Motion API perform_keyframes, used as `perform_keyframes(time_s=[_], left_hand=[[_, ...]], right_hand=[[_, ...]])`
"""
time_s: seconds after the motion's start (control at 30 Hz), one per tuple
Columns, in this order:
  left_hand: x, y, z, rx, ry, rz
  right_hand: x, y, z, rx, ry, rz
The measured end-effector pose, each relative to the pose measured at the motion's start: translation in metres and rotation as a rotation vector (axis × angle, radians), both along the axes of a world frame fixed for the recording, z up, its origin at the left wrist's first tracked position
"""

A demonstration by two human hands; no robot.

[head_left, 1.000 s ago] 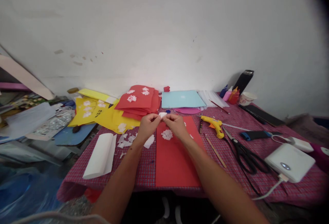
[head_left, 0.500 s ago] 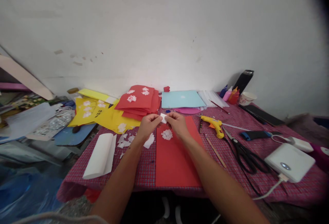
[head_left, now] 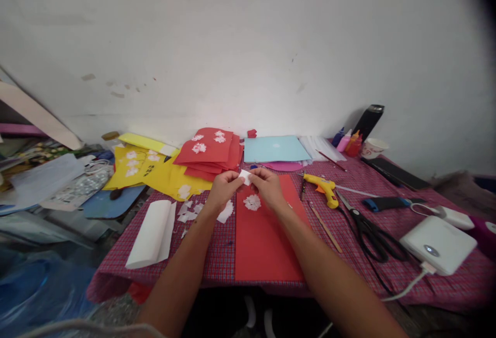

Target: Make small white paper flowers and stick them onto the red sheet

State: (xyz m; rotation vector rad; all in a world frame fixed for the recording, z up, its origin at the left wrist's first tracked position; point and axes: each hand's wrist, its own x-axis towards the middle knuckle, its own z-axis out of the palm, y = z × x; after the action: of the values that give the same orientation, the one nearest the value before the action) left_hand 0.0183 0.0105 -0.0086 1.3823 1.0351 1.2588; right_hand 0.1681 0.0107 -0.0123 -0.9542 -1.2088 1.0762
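Observation:
Between the fingertips of my left hand and my right hand is a small piece of white paper. Both hands pinch it, one from each side, above the far end of a red sheet. A white paper flower lies on that sheet, just below my hands. To the left are loose white paper scraps, and a white sheet folded over rests near the front edge. My right forearm covers part of the red sheet.
Red cards and yellow cards with white flowers lie back left, a light blue sheet behind my hands. On the right are a yellow glue gun, black scissors, a wooden stick and a white box with a cable.
The white paper piece has shifted very slightly and tilted between my fingertips. Both hands keep their pinch in nearly the same place.

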Motion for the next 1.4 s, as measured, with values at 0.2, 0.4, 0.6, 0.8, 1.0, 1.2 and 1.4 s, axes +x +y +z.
perform_keyframes(time_s=[0.2,0.4,0.6,0.8,1.0,1.2,1.4], left_hand=[[-0.0002,0.0011,-0.0018,-0.012,-0.017,0.006],[-0.0007,0.0015,-0.0018,0.004,-0.006,0.001],[0.0004,0.0009,-0.0011,0.02,-0.027,-0.014],[-0.0003,0.004,-0.0046,-0.074,-0.115,-0.011],[-0.0003,0.0031,-0.0035,-0.091,-0.118,-0.022],[-0.0006,0.0049,-0.0064,-0.084,-0.113,-0.012],[-0.0013,0.0055,-0.0067,-0.102,-0.126,-0.018]], right_hand=[[0.001,0.0006,-0.0009,0.02,-0.019,-0.008],[0.0012,0.0032,-0.0056,0.038,-0.061,-0.02],[0.0009,0.002,-0.0035,0.045,-0.04,-0.028],[-0.0006,-0.0004,0.0003,-0.019,0.014,-0.011],[-0.0012,0.0008,-0.003,-0.02,0.01,0.001],[-0.0013,0.0016,-0.0049,-0.004,0.016,0.005],[-0.0015,0.0014,-0.0043,-0.005,0.03,0.006]])
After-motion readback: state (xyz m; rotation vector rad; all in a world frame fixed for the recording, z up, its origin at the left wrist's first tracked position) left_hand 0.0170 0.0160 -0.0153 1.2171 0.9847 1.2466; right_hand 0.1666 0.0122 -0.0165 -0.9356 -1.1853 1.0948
